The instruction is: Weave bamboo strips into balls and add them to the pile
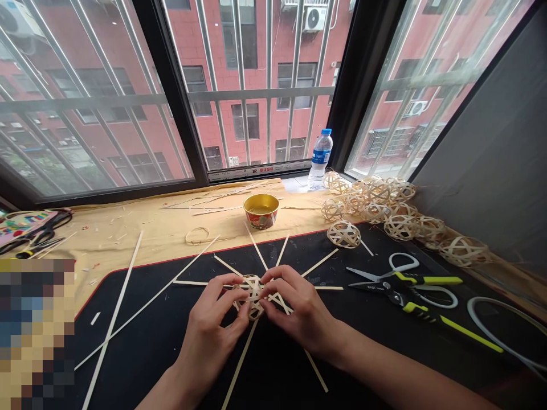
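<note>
Right forearm and left forearm reach in from the bottom of the view, over a black desk mat with a red-stitched edge. Both hands are closed on a partly woven bamboo ball, held over the mat: the left hand and right hand cup it from either side, with fingertips pressing on the crossings. Long, loose-ended strips radiate from it in all directions. Any slackening of those fingers could let the stiff strips spring out of their crossings and loosen the weave, and a strip bent too sharply might split. The long ends could also snag on the open blades of the yellow-handled snips or the white-handled scissors lying to the right. Beyond them, a heap of finished balls sits on a yellow cloth along the sill, with one ball on the mat. A gold-rimmed bowl and a water bottle stand farther back.
</note>
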A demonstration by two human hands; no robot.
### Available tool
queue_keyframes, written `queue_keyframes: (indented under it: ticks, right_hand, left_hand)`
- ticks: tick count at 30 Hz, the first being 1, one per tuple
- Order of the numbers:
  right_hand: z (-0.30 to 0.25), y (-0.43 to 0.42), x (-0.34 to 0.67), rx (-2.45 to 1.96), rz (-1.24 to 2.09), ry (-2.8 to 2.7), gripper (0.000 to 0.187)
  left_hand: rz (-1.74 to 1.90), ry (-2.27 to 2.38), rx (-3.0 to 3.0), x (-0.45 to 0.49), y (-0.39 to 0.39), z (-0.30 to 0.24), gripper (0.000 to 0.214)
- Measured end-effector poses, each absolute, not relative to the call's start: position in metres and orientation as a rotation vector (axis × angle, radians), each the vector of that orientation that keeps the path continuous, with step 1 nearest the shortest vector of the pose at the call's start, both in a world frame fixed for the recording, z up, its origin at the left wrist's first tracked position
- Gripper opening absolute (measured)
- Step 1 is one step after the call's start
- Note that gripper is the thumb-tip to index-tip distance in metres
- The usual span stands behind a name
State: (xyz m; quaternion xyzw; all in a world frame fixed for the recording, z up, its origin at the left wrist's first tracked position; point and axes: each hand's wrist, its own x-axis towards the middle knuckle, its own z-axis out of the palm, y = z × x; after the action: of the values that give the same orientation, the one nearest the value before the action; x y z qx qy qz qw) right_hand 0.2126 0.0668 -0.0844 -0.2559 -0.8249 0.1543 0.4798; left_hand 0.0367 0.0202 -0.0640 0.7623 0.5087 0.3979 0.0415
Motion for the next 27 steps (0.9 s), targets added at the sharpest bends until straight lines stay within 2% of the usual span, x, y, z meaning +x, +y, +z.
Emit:
queue_keyframes:
  ticks: [27]
  right_hand:
    - [-0.0814, 0.0697, 0.2098, -0.531, 0.429, -2.073, 0.009]
  left_hand:
    - [1.178, 1.557, 2.525, 0.0324, 0.0177, -0.0573, 0.011]
